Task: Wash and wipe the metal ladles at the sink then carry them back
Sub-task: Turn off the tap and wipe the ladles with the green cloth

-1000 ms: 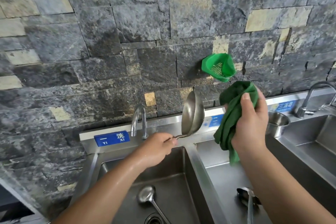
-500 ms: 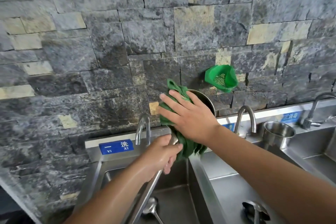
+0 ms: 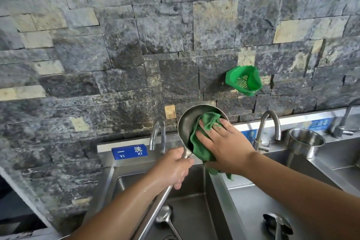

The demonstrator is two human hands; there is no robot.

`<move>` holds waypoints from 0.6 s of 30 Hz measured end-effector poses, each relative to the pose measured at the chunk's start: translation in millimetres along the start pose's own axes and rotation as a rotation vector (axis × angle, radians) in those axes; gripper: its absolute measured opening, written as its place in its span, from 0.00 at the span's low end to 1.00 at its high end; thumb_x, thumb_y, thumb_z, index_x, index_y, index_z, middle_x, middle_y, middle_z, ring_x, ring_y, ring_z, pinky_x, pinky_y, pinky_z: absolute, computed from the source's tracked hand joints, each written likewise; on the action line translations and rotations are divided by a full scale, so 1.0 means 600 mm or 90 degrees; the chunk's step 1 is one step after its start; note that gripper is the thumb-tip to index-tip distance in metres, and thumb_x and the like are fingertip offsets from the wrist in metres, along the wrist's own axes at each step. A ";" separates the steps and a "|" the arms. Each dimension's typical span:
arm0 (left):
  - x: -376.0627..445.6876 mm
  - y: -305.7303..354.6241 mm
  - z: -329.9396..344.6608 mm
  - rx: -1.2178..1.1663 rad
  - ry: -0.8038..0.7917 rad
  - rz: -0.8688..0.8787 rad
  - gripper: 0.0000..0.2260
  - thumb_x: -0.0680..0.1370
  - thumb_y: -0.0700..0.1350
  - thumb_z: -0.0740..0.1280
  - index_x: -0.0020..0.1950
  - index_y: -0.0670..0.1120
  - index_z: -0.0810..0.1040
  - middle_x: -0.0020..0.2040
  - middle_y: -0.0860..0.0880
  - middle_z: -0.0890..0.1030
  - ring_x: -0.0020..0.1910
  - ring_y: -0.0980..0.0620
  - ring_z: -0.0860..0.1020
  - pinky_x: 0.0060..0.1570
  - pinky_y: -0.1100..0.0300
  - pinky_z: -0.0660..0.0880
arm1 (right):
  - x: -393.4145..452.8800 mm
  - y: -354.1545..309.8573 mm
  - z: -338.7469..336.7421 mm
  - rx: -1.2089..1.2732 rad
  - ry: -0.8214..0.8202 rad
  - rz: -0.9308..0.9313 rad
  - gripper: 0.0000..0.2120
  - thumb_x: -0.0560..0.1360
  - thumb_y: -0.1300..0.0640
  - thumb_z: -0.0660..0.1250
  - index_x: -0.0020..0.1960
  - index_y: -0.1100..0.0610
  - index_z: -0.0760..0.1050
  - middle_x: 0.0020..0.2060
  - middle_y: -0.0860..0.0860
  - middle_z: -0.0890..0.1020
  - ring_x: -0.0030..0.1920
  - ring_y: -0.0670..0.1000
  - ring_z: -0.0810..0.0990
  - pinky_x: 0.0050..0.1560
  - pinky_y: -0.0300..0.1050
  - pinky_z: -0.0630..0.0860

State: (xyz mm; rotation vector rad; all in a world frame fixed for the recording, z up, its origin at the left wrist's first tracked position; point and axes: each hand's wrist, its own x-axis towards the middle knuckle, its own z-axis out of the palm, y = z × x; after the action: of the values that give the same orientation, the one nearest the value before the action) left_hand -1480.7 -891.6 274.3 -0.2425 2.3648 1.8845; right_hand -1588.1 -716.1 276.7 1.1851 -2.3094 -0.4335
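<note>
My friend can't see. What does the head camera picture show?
A right hand presses a green cloth into a big metal ladle, which the left hand holds by its handle above a steel sink where two more ladles lie.

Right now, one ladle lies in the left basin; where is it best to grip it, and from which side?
Probably by its handle, from above: the ladle lies low on the basin floor, handle pointing toward the person. Its rounded bowl would likely slip. Both hands are busy: left hand, right hand.

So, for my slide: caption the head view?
Left hand holds ladle while right hand presses green cloth into its bowl.
</note>
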 end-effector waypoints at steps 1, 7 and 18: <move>0.000 -0.003 0.002 0.002 0.003 -0.003 0.08 0.81 0.39 0.59 0.42 0.46 0.65 0.25 0.50 0.62 0.20 0.55 0.58 0.24 0.65 0.56 | -0.007 0.000 0.015 0.002 0.033 -0.037 0.31 0.69 0.39 0.63 0.67 0.54 0.73 0.59 0.57 0.80 0.56 0.60 0.80 0.66 0.57 0.69; 0.009 -0.039 0.010 0.176 0.000 -0.012 0.07 0.82 0.42 0.59 0.45 0.46 0.66 0.28 0.49 0.63 0.22 0.56 0.60 0.23 0.62 0.55 | -0.077 -0.033 0.118 0.128 0.293 -0.144 0.11 0.77 0.60 0.65 0.58 0.51 0.78 0.41 0.51 0.82 0.37 0.56 0.79 0.43 0.49 0.75; 0.032 -0.165 0.029 0.269 0.104 -0.028 0.12 0.81 0.45 0.61 0.40 0.43 0.66 0.27 0.54 0.65 0.23 0.59 0.63 0.25 0.63 0.60 | -0.206 -0.154 0.375 0.402 -0.408 0.251 0.42 0.68 0.33 0.65 0.77 0.42 0.52 0.75 0.52 0.62 0.75 0.58 0.60 0.70 0.54 0.66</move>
State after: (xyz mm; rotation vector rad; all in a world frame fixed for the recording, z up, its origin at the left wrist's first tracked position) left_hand -1481.2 -897.6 172.1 -0.4132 2.7637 1.3467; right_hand -1594.3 -655.9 10.6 0.8672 -3.3113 0.1067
